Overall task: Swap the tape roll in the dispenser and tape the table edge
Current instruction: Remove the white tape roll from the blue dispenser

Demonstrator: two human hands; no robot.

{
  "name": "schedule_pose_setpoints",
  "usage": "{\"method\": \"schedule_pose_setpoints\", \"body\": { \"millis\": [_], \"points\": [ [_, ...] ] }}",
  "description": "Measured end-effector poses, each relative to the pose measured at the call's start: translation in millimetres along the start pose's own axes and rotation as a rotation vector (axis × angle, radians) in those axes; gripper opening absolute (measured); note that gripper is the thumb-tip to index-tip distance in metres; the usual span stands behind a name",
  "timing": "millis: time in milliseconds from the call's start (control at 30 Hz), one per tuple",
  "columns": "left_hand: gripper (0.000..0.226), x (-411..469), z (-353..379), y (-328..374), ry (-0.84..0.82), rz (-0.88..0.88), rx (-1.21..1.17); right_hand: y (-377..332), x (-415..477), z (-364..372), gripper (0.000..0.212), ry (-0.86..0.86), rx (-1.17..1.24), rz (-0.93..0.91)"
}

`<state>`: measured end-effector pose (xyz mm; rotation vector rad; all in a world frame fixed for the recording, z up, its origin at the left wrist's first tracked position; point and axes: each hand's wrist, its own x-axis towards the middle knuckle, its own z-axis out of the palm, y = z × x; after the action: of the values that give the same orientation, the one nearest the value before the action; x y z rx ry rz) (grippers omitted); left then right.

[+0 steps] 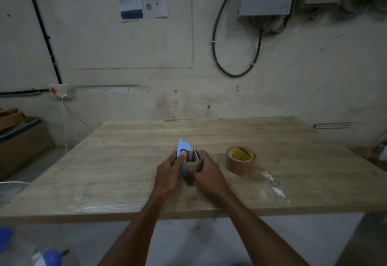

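A blue tape dispenser [183, 146] stands near the middle of the wooden table [125, 161], with a nearly bare brown cardboard roll [193, 162] seated in it. My left hand [170, 171] grips the dispenser's blue side plate, thumb pressed on it. My right hand [207, 171] wraps around the right side of the roll, thumb against its front. A fuller brown tape roll [240, 160] with yellow print inside its core lies flat on the table, a short way right of my right hand and untouched.
The table's near edge [188, 213] runs across below my forearms. White tape scraps [274, 184] stick to the surface at front right. Cardboard boxes [21, 140] stand on the floor at left; a blue-and-white object [50, 257] lies at the bottom left.
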<state>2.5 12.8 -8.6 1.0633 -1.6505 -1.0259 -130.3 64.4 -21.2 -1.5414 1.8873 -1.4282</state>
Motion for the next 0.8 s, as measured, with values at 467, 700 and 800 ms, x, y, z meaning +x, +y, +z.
{"method": "schedule_pose_setpoints", "body": {
  "millis": [467,700,800],
  "points": [
    [0.048,16.6,18.5,10.9,-0.062,-0.344,-0.785,-19.1,16.1,-19.9,0.087,0.004,0.116,-0.228],
    [0.067,48.6,24.6,25.1,-0.181,-0.472,-1.084,-27.6,36.8,-32.5,0.09,-0.015,0.122,-0.278],
    [0.074,58.9,29.8,22.2,-0.236,-0.507,-1.09,-19.7,41.5,-25.8,0.078,0.007,0.156,-0.225]
  ]
}}
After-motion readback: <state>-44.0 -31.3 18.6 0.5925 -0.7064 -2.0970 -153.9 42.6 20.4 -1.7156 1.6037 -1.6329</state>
